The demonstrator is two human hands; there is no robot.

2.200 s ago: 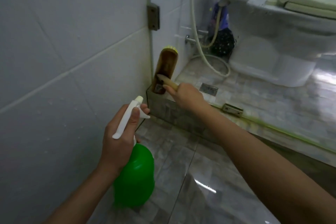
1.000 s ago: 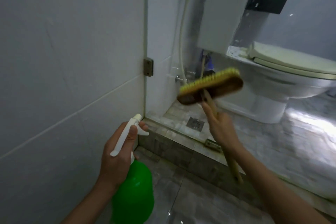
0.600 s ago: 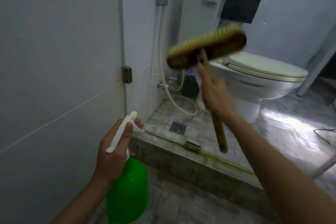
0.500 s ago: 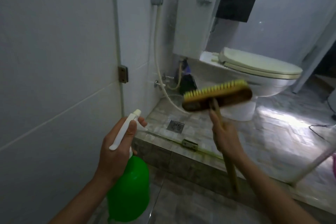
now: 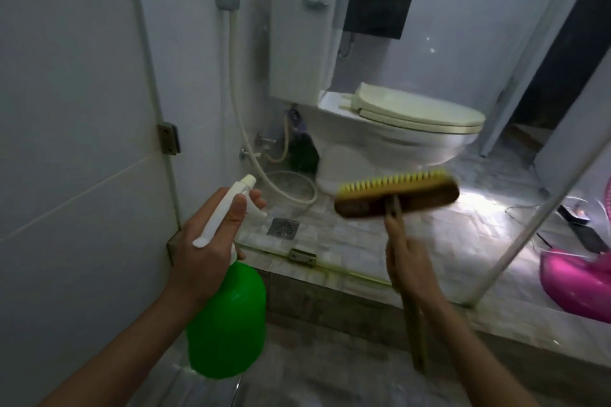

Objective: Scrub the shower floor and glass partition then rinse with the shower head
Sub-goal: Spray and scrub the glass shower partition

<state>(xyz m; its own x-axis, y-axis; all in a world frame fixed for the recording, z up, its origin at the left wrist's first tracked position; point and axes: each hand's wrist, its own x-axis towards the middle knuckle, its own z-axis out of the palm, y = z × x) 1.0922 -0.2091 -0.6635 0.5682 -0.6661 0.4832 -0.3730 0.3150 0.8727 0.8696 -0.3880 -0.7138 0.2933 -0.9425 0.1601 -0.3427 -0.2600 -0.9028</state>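
My left hand (image 5: 205, 241) grips a green spray bottle (image 5: 228, 320) by its white trigger head, nozzle aimed toward the glass partition (image 5: 446, 53). My right hand (image 5: 408, 261) holds the wooden handle of a scrub brush (image 5: 396, 193), whose yellow bristles face up and away against the glass. The brush head hovers above the raised stone curb (image 5: 330, 294). Behind the glass lies the wet tiled floor with a square drain (image 5: 283, 227). A white shower hose (image 5: 238, 129) hangs from a wall bracket; the shower head is out of sight.
A white toilet (image 5: 396, 122) with closed lid stands behind the glass, a black holder (image 5: 377, 15) on the wall beside its tank. A pink basin (image 5: 575, 284) sits at the right. Metal clips (image 5: 169, 139) fix the glass to the left tiled wall.
The brush went from the low left corner of the glass up high, then down to mid-height and rightward. My view panned right; the spray bottle stayed put.
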